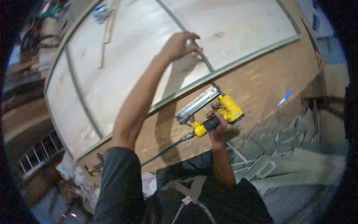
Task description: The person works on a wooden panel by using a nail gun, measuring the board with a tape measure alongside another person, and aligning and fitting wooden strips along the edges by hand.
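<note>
Right hand [218, 123] wraps the dark grip of a yellow nail gun [232, 108], above the strip of bare tabletop [261, 78] between the panel and the near edge. Whether the gun rests or hangs there: cannot tell. Finger on trigger or not: cannot tell.

Left hand [181, 44] farther in, fingers and thumb curved over the grey-green cross strip [207, 61] of the pale panel [238, 22]. Blur hides whether it pinches or merely rests.

Main hazard, my judgement: the gun's nose faces the panel's near edge strip [253, 58], close to where the cross strip meets it, with the left hand beyond, roughly in line. A careless trigger pull could send a fastener toward those fingers.

Second: the cross strip, if unfastened, could skew under uneven finger pressure and spoil the joint.

Third: the air hose [164, 152] runs off leftward over the tabletop's near edge, close to the body; a snag there could tug the nose off line.

Minor: blue-and-white pen [285, 98] lies near the tabletop's near right corner; a sleeve or gun swing could knock it off.
</note>
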A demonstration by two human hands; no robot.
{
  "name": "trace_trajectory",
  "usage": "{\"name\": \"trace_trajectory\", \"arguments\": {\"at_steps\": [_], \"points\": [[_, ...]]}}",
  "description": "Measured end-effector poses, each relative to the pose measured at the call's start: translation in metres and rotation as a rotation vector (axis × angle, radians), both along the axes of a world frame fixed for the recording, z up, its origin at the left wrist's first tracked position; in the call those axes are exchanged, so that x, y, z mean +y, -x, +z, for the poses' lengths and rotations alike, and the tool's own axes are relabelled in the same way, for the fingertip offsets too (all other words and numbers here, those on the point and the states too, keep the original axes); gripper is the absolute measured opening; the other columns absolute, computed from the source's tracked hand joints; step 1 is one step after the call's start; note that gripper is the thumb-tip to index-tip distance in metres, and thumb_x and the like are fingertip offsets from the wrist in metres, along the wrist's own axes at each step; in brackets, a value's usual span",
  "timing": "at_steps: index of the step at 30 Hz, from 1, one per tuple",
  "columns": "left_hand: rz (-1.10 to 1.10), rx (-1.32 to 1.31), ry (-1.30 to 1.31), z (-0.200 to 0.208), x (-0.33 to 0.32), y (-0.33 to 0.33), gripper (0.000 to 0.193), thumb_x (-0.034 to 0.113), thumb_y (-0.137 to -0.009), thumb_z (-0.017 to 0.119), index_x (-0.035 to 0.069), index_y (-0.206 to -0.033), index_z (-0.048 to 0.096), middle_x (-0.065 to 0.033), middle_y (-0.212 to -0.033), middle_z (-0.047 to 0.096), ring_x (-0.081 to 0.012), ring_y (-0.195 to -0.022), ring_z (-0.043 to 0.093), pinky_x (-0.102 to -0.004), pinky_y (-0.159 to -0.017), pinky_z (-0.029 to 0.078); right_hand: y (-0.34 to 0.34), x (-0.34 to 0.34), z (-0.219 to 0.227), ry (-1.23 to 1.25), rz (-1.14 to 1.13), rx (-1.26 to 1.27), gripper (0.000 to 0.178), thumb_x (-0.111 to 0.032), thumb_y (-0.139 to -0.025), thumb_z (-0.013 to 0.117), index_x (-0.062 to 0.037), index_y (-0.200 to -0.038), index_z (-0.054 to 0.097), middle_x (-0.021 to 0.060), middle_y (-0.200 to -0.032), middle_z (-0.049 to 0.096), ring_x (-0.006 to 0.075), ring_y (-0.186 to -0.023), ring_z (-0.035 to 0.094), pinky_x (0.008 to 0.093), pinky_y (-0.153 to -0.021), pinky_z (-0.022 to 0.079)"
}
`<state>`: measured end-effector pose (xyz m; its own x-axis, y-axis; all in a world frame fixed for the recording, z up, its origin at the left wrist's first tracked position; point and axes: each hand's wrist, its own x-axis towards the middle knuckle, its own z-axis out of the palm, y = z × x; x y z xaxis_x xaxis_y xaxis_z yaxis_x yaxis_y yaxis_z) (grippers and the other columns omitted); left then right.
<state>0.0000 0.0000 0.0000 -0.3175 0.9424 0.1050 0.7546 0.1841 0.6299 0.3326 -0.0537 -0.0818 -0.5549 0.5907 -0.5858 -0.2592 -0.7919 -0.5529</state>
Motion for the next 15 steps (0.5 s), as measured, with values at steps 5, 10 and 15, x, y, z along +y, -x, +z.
{"name": "trace_trajectory", "arguments": {"at_steps": [5, 10, 15], "points": [[0.469, -0.124, -0.204, 0.003, -0.165, -0.078, 0.014, 0.01, -0.075, 0.06, 0.006, -0.088, 0.061, -0.013, -0.084, 0.062, -0.0253, -0.08, 0.06, -0.0337, -0.073, 0.047, 0.023, -0.013, 0.043, 0.121, -0.107, -0.042, 0.025, -0.02, -0.077, 0.053, -0.0003, -0.091, 0.055, 0.0085, -0.077, 0.058, 0.0198, -0.07, 0.056, 0.0337, -0.067, 0.047], [0.965, -0.253, -0.039, 0.017, -0.33, -0.219, 0.025, 0.026, -0.087, 0.045, 0.003, -0.086, 0.056, -0.016, -0.073, 0.058, -0.0311, -0.068, 0.057, -0.0358, -0.06, 0.045, 0.008, -0.02, 0.046, 0.106, -0.012, -0.023, 0.029, -0.021, -0.071, 0.052, -0.0049, -0.095, 0.057, 0.0052, -0.075, 0.059, 0.0195, -0.07, 0.055, 0.031, -0.068, 0.046], [1.231, -0.266, 0.061, 0.014, -0.401, -0.343, 0.027, 0.026, -0.088, 0.042, 0.002, -0.084, 0.054, -0.0174, -0.07, 0.055, -0.0343, -0.065, 0.054, -0.0383, -0.059, 0.043, 0.001, -0.012, 0.033, 0.071, 0.06, -0.049, 0.032, -0.02, -0.07, 0.05, -0.0024, -0.097, 0.057, 0.0074, -0.075, 0.059, 0.0202, -0.07, 0.055, 0.0304, -0.068, 0.045]]}}
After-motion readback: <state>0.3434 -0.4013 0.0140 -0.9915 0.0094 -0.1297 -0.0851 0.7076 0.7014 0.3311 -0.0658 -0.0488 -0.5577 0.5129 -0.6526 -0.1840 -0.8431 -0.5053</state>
